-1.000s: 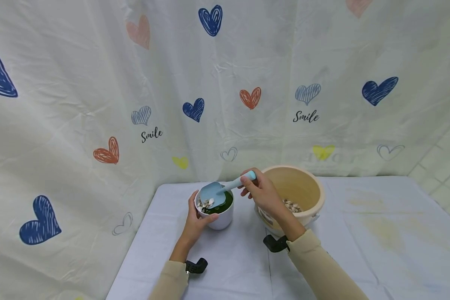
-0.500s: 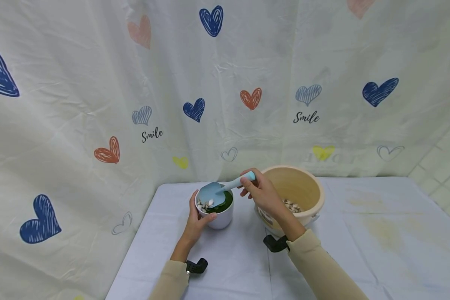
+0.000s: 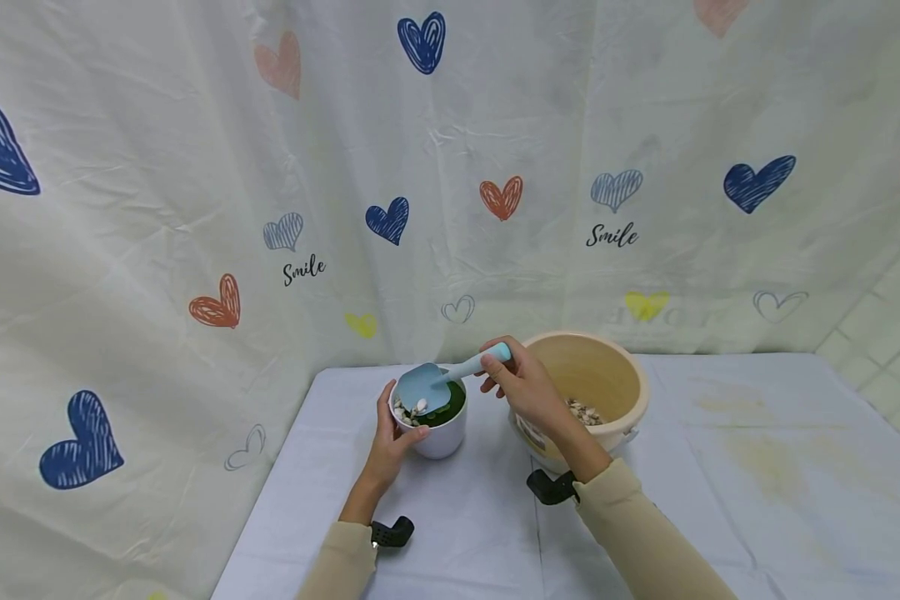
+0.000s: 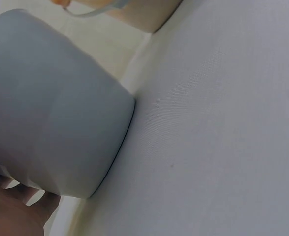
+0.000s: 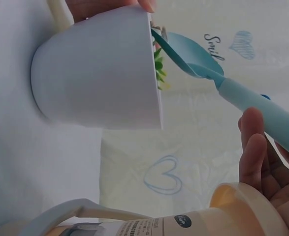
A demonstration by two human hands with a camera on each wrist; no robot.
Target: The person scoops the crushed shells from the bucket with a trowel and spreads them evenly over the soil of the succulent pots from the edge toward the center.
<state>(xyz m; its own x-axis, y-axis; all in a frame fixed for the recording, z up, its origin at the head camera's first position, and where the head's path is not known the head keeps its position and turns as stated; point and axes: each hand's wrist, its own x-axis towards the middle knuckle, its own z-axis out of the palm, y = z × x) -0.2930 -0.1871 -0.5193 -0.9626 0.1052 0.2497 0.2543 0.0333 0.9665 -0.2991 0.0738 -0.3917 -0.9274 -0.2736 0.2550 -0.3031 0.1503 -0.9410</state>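
My left hand (image 3: 390, 446) holds a white plant pot (image 3: 444, 442) by its side, thumb near the front of the rim and fingers round the far left. My right hand (image 3: 528, 387) grips the handle of a light blue hand trowel (image 3: 423, 387). Its blade slants down over the pot's mouth, the tip at the left inside of the rim. Whitish pebble-like pieces (image 3: 405, 413) lie by the tip, and a green plant (image 3: 446, 407) fills the right of the opening. In the right wrist view, leaves (image 5: 159, 64) stick out past the pot's rim.
Right of the pot stands a cream bucket (image 3: 588, 358) with similar pebble-like pieces (image 3: 585, 412) at its bottom; my right forearm passes in front of it. A white cloth (image 3: 720, 467) covers the table. Behind hangs a curtain (image 3: 450, 125) printed with hearts.
The pebble-like pieces at the trowel's tip have shifted slightly. Both hands, the pot and the trowel stay almost where they were.
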